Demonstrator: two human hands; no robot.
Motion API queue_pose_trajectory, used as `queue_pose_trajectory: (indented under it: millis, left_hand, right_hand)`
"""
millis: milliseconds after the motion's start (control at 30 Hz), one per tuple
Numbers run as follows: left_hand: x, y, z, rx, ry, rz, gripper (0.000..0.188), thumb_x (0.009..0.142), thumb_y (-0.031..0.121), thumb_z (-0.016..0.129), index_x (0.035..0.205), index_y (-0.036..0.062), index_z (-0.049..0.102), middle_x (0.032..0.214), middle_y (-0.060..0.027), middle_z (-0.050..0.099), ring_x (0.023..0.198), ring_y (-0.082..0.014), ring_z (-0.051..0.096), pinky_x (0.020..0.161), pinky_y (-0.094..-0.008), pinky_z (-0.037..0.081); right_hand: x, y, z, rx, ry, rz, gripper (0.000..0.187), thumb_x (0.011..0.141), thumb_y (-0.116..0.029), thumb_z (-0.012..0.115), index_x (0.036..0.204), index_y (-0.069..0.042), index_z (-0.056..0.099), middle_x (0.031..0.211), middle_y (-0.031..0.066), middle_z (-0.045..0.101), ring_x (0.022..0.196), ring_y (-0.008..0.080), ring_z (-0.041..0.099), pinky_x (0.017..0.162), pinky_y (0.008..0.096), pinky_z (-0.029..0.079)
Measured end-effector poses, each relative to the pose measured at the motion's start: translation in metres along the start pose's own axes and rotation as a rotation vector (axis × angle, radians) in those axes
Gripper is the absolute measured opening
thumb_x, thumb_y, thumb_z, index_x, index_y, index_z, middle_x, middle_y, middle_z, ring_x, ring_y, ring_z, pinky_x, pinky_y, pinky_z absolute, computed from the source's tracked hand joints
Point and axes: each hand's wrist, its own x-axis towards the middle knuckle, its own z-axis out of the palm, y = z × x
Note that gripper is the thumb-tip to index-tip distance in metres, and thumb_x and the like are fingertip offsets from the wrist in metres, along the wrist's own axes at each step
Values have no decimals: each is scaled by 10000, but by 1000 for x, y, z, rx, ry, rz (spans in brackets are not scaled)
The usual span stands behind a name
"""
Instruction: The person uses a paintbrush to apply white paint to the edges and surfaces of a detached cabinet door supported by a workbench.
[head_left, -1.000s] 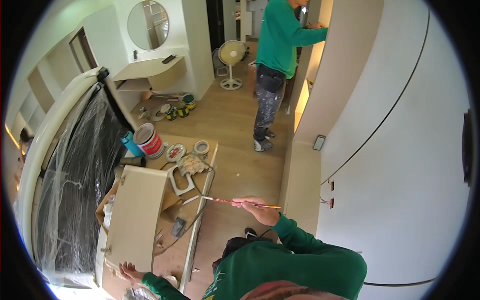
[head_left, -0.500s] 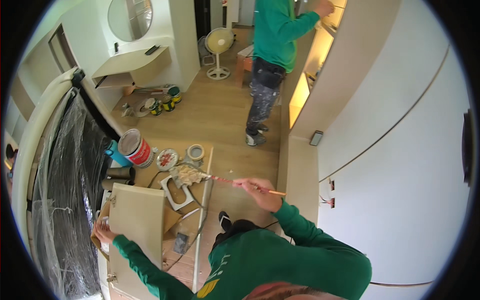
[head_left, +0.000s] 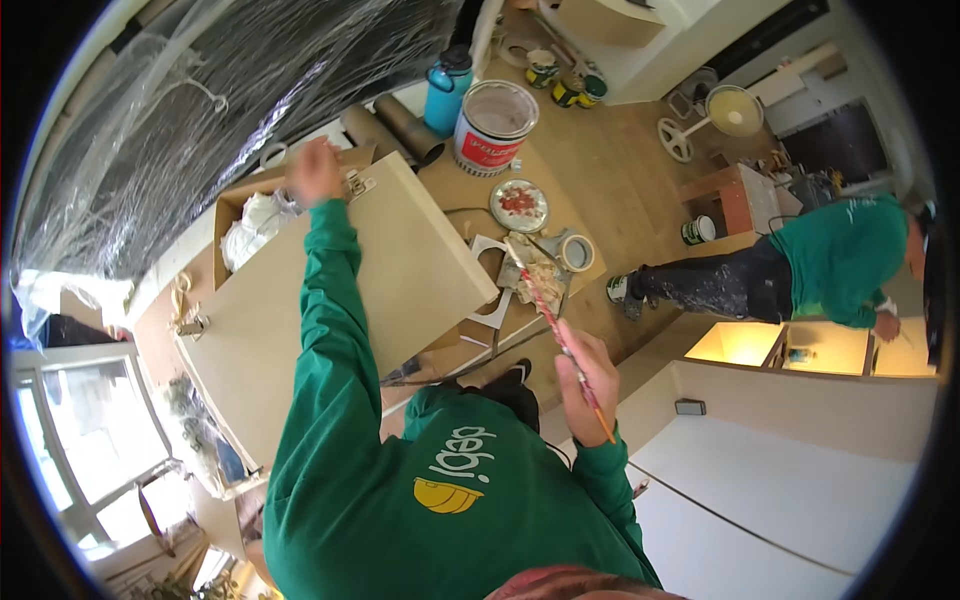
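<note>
A thin paintbrush (head_left: pixel 541 300) with a red-smeared handle is gripped in my right hand (head_left: pixel 590 385). Its tip points over a crumpled rag (head_left: pixel 535 275) on the work table. My left hand (head_left: pixel 318 170) reaches to the far edge of a beige cabinet door (head_left: pixel 400 270), beside a metal hinge (head_left: pixel 358 185). Motion smears these fingers, and whether they hold anything is unclear. A second hinge (head_left: pixel 190 325) sits along the same edge. Under the door, an open cardboard box (head_left: pixel 222 225) shows white plastic wrapping (head_left: pixel 258 228).
Beyond the door stand a paint can (head_left: pixel 497 125), a blue bottle (head_left: pixel 447 92) and dark tubes (head_left: pixel 405 130). A red-stained lid (head_left: pixel 520 204), a tape roll (head_left: pixel 576 252) and a white frame (head_left: pixel 492 270) lie nearby. Another person (head_left: pixel 840 260) works by lit shelves (head_left: pixel 735 342).
The view has swung round to the left. My left hand has moved along the door's edge toward the far hinge. My right hand still grips the paintbrush.
</note>
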Motion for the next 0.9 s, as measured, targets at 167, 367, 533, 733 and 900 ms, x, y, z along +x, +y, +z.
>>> queue_pose_trajectory:
  millis: [167, 367, 533, 733, 900]
  left_hand:
    - [-3, 15, 11, 203, -71, -49, 227, 962, 181, 629, 1098, -1, 633, 870, -58, 708, 734, -88, 631, 597, -205, 452]
    - [-2, 20, 18, 274, -79, -105, 255, 950, 213, 649, 1047, -23, 653, 838, -74, 718, 755, -116, 663, 690, -259, 514]
    - [-4, 18, 16, 265, -104, -120, 264, 948, 221, 654, 1041, -26, 656, 848, -81, 723, 760, -124, 660, 697, -258, 513]
    - [-8, 23, 19, 228, -132, -158, 276, 959, 231, 650, 1053, -28, 647, 856, -84, 716, 754, -126, 657, 679, -258, 529]
    - [-8, 28, 18, 245, -151, -166, 288, 967, 239, 644, 1095, -18, 633, 901, -74, 705, 750, -94, 629, 634, -231, 498]
  right_hand:
    - [65, -10, 48, -108, -139, -208, 428, 879, -10, 640, 1302, 25, 581, 1194, 174, 629, 1014, 344, 590, 895, 394, 463]
    - [106, -15, 90, -262, -156, -273, 401, 874, -58, 647, 1272, -28, 608, 1179, 98, 644, 1015, 265, 590, 863, 380, 419]
    - [119, -16, 107, -335, -185, -247, 425, 870, -62, 647, 1291, -41, 590, 1189, 74, 624, 1026, 252, 583, 851, 379, 408]
    - [128, -21, 118, -386, -219, -245, 431, 866, -75, 657, 1290, -42, 588, 1185, 74, 608, 1031, 246, 574, 867, 382, 410]
    - [135, -21, 124, -394, -225, -257, 421, 870, -77, 656, 1282, -28, 585, 1188, 83, 608, 1034, 249, 575, 876, 390, 414]
